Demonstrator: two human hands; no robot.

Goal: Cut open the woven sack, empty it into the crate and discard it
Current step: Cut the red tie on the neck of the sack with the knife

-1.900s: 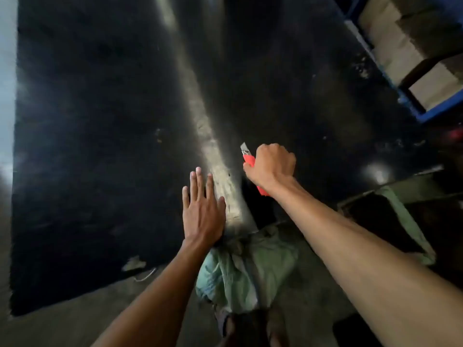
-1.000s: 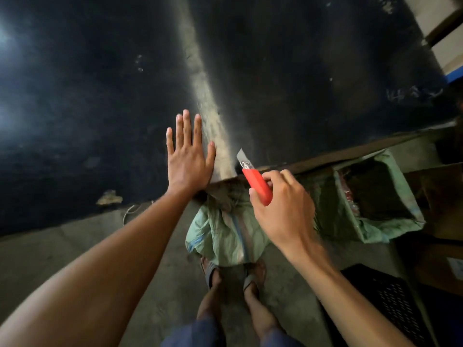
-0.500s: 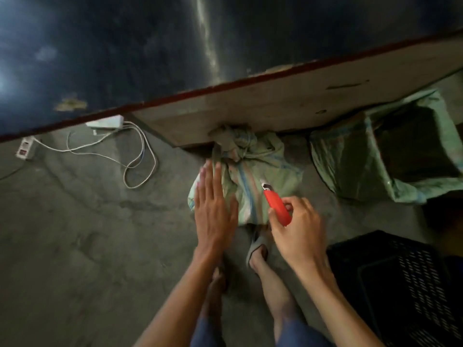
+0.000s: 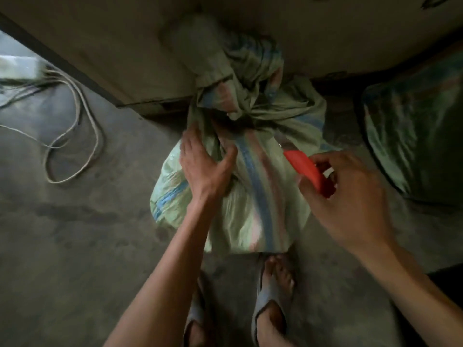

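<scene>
Down on the grey concrete floor (image 4: 75,234), below the pale edge of the table (image 4: 112,53), the green striped sack (image 4: 253,209) is sitting with its top knotted, just ahead of the person's sandalled feet (image 4: 271,296). The left hand (image 4: 203,169) is resting on its upper left side, fingers fairly straight, thumb spread. The right hand (image 4: 350,196) is gripping the red knife (image 4: 309,172), whose blade is pointing at the sack's right shoulder; blur is hiding whether it is touching. A loose cable (image 4: 85,136) is looping across the floor at left, and a second green sack (image 4: 413,146) is running off the right edge
</scene>
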